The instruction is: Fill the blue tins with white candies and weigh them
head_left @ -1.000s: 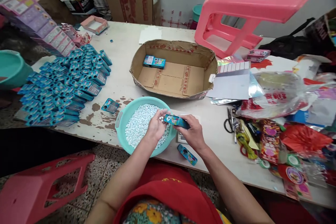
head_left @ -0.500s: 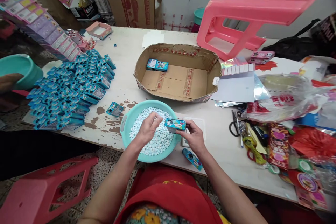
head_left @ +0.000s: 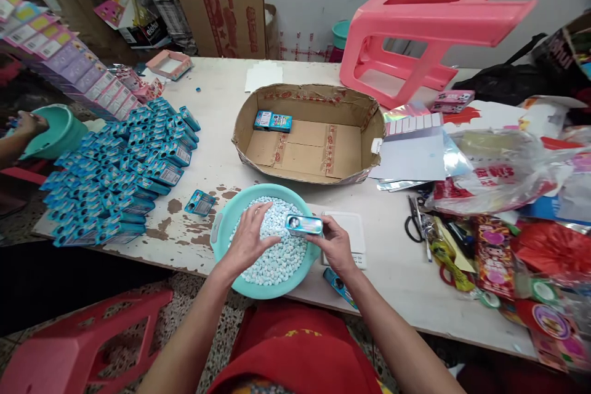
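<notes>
L hand [head_left: 252, 239] lies palm-down on the white pellets [head_left: 277, 252] in the teal basin [head_left: 221, 221]; R hand [head_left: 335, 245] pinches a small blue tin [head_left: 303, 225] over the basin's R rim; a 2nd blue tin [head_left: 340, 287] lies at the table edge [head_left: 397, 314] nr the R wrist. Cardboard tray [head_left: 364, 135] behind holds 2 blue boxes [head_left: 272, 121]; pile of blue boxes [head_left: 124, 166] to the L; pink stool [head_left: 429, 24] lies tipped over at the back; scissors [head_left: 412, 221] to the R w/ wrappers.

Bright even light, edges bowed (perhaps blurred)
</notes>
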`<action>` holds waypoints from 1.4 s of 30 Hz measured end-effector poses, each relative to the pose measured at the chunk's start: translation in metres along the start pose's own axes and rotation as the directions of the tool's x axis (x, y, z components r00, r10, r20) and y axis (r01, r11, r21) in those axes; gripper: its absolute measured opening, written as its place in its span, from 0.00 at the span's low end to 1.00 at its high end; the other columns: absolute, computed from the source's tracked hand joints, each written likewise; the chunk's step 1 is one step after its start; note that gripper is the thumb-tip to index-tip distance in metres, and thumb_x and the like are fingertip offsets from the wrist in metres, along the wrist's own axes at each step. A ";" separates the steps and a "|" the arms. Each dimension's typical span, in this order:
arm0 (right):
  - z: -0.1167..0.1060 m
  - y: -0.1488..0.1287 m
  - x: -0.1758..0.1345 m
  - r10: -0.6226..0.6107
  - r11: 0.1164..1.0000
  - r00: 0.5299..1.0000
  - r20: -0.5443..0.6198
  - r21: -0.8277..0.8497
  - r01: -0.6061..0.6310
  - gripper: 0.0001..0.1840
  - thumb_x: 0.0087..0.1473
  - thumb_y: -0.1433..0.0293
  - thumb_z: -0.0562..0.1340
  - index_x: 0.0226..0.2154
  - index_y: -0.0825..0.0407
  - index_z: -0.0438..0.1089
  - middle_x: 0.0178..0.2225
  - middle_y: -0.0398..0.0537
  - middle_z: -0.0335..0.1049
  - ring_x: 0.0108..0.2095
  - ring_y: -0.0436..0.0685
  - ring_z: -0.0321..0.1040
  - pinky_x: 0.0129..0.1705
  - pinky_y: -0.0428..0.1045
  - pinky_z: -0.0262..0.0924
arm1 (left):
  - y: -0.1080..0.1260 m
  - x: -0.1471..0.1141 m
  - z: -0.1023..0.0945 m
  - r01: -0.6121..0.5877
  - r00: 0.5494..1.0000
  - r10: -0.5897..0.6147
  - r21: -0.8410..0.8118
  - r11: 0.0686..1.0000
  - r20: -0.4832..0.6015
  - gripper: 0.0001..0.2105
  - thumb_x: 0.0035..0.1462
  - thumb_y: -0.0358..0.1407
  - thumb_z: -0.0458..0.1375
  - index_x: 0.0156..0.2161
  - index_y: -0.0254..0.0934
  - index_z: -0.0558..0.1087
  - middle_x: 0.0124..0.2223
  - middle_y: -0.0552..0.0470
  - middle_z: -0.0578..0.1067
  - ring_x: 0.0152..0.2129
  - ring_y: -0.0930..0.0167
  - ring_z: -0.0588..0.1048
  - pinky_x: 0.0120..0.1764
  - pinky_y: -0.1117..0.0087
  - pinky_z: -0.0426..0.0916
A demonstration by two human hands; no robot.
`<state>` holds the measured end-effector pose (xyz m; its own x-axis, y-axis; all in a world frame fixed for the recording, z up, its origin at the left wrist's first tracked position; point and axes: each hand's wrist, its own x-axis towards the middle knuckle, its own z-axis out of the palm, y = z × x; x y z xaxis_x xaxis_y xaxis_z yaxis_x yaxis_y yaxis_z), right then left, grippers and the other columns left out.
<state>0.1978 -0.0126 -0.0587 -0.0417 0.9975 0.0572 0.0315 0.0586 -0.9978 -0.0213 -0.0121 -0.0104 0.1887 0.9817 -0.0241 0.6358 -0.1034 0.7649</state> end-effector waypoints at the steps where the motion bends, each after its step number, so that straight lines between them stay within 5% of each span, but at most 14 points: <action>1: 0.005 0.000 0.001 -0.009 1.000 0.999 0.031 -0.009 0.010 0.20 0.40 0.62 0.71 0.37 0.48 0.70 0.37 0.45 0.68 0.40 0.58 0.67 0.46 0.55 0.64 | 0.003 0.000 0.002 -0.048 0.998 0.048 0.006 0.999 0.032 0.30 0.49 0.40 0.61 0.59 0.47 0.60 0.59 0.47 0.62 0.55 0.59 0.59 0.55 0.59 0.55; 4: 0.017 -0.001 0.000 -0.014 1.000 0.990 0.144 0.010 0.013 0.21 0.45 0.61 0.68 0.42 0.47 0.68 0.41 0.47 0.69 0.44 0.59 0.67 0.49 0.56 0.63 | 0.012 -0.001 0.005 -0.117 0.989 0.118 -0.018 0.993 0.090 0.21 0.52 0.39 0.59 0.52 0.46 0.67 0.51 0.48 0.70 0.50 0.60 0.66 0.51 0.61 0.60; 7: -0.001 -0.003 -0.009 0.002 0.999 0.997 0.083 -0.035 0.001 0.26 0.53 0.60 0.61 0.53 0.44 0.58 0.53 0.51 0.62 0.53 0.60 0.62 0.54 0.59 0.58 | 0.003 -0.002 -0.007 -0.026 0.988 0.023 -0.022 0.999 -0.150 0.18 0.50 0.40 0.61 0.47 0.42 0.69 0.45 0.47 0.73 0.43 0.60 0.70 0.46 0.62 0.63; 10: -0.046 0.003 -0.035 0.028 0.957 1.000 -0.012 -0.290 -0.030 0.30 0.53 0.59 0.61 0.56 0.45 0.54 0.56 0.53 0.57 0.55 0.62 0.58 0.55 0.61 0.55 | -0.032 0.006 -0.036 0.200 0.868 -0.119 0.121 0.972 -0.482 0.20 0.49 0.42 0.60 0.47 0.38 0.67 0.43 0.44 0.71 0.42 0.58 0.69 0.42 0.61 0.63; 12: -0.075 0.013 -0.063 0.045 0.857 0.999 0.000 -0.513 -0.038 0.35 0.46 0.57 0.66 0.54 0.47 0.56 0.54 0.54 0.59 0.54 0.65 0.58 0.55 0.62 0.55 | -0.066 0.019 -0.052 0.381 0.786 -0.174 0.243 0.892 -0.593 0.21 0.50 0.41 0.58 0.49 0.35 0.65 0.44 0.41 0.70 0.43 0.56 0.68 0.43 0.59 0.63; 15: -0.096 0.031 -0.106 0.134 0.679 0.989 0.061 -0.733 -0.047 0.38 0.37 0.58 0.71 0.50 0.49 0.61 0.48 0.54 0.64 0.50 0.67 0.61 0.51 0.61 0.58 | -0.121 0.045 -0.058 0.563 0.743 -0.303 0.315 0.764 -0.596 0.24 0.50 0.39 0.57 0.51 0.31 0.62 0.46 0.37 0.69 0.43 0.54 0.69 0.43 0.57 0.63; 17: -0.096 0.040 -0.125 0.202 0.607 0.977 0.060 -0.791 -0.077 0.25 0.42 0.61 0.68 0.44 0.50 0.65 0.41 0.51 0.67 0.43 0.64 0.65 0.44 0.58 0.62 | -0.151 0.059 -0.052 0.609 0.755 -0.387 0.347 0.713 -0.530 0.23 0.50 0.37 0.56 0.51 0.29 0.63 0.47 0.35 0.69 0.43 0.53 0.69 0.43 0.57 0.63; 21: -0.094 0.030 -0.122 0.178 0.631 0.984 0.009 -0.769 -0.107 0.09 0.52 0.65 0.61 0.38 0.49 0.67 0.34 0.47 0.68 0.36 0.58 0.68 0.38 0.51 0.63 | -0.180 0.065 -0.044 0.626 0.765 -0.436 0.387 0.678 -0.473 0.22 0.53 0.37 0.54 0.52 0.28 0.63 0.47 0.34 0.70 0.43 0.53 0.70 0.42 0.56 0.64; 26: -0.104 0.007 -0.068 -0.058 0.665 0.994 -0.090 -0.746 -0.029 0.14 0.53 0.62 0.62 0.41 0.49 0.67 0.36 0.48 0.69 0.38 0.57 0.67 0.40 0.51 0.63 | -0.149 0.050 -0.021 0.397 0.856 -0.099 0.524 0.753 -0.507 0.20 0.57 0.38 0.50 0.52 0.29 0.65 0.50 0.34 0.68 0.48 0.52 0.64 0.48 0.52 0.59; 29: -0.107 0.020 -0.034 -0.126 0.629 0.982 -0.144 -0.777 -0.033 0.16 0.53 0.58 0.61 0.40 0.50 0.68 0.35 0.50 0.70 0.37 0.58 0.68 0.40 0.52 0.63 | -0.109 0.033 0.034 0.115 0.965 0.035 0.539 0.834 -0.260 0.18 0.60 0.41 0.48 0.48 0.30 0.68 0.44 0.37 0.71 0.45 0.58 0.66 0.48 0.58 0.60; 32: -0.108 0.035 -0.015 -0.149 0.631 0.975 -0.163 -0.775 -0.033 0.21 0.51 0.55 0.62 0.43 0.50 0.68 0.38 0.51 0.69 0.40 0.60 0.67 0.42 0.55 0.64 | -0.072 0.014 0.099 -0.082 0.997 0.072 0.517 0.852 0.040 0.18 0.59 0.44 0.49 0.48 0.36 0.68 0.47 0.40 0.71 0.45 0.59 0.66 0.46 0.60 0.60; 36: -0.121 0.036 -0.021 -0.226 0.643 0.956 -0.189 -0.766 0.001 0.33 0.48 0.54 0.64 0.53 0.50 0.61 0.50 0.56 0.63 0.52 0.63 0.60 0.53 0.60 0.58 | -0.053 0.002 0.138 -0.053 0.993 -0.007 0.511 0.858 0.114 0.17 0.61 0.45 0.45 0.41 0.36 0.70 0.40 0.41 0.72 0.40 0.60 0.69 0.39 0.62 0.61; 39: -0.142 0.031 -0.037 -0.208 0.687 0.924 -0.321 -0.720 -0.096 0.29 0.51 0.55 0.61 0.52 0.50 0.61 0.49 0.55 0.61 0.49 0.62 0.62 0.49 0.60 0.61 | -0.057 0.004 0.125 0.076 0.990 -0.110 0.329 0.941 0.086 0.14 0.60 0.44 0.48 0.32 0.37 0.69 0.30 0.47 0.71 0.29 0.66 0.70 0.32 0.69 0.59; 42: -0.159 0.032 -0.051 -0.151 0.735 0.894 -0.422 -0.652 -0.184 0.24 0.53 0.55 0.60 0.49 0.51 0.64 0.46 0.54 0.62 0.44 0.60 0.64 0.43 0.58 0.65 | -0.064 0.007 0.098 0.270 0.958 -0.281 -0.155 0.950 -0.055 0.12 0.56 0.43 0.52 0.26 0.37 0.67 0.23 0.52 0.67 0.23 0.70 0.68 0.27 0.72 0.58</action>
<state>0.3596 -0.0551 -0.0879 0.3790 0.8999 0.2158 0.6822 -0.1142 -0.7222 0.0132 -0.0143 -0.1227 -0.0396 0.9785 -0.2026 0.5390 0.1917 0.8202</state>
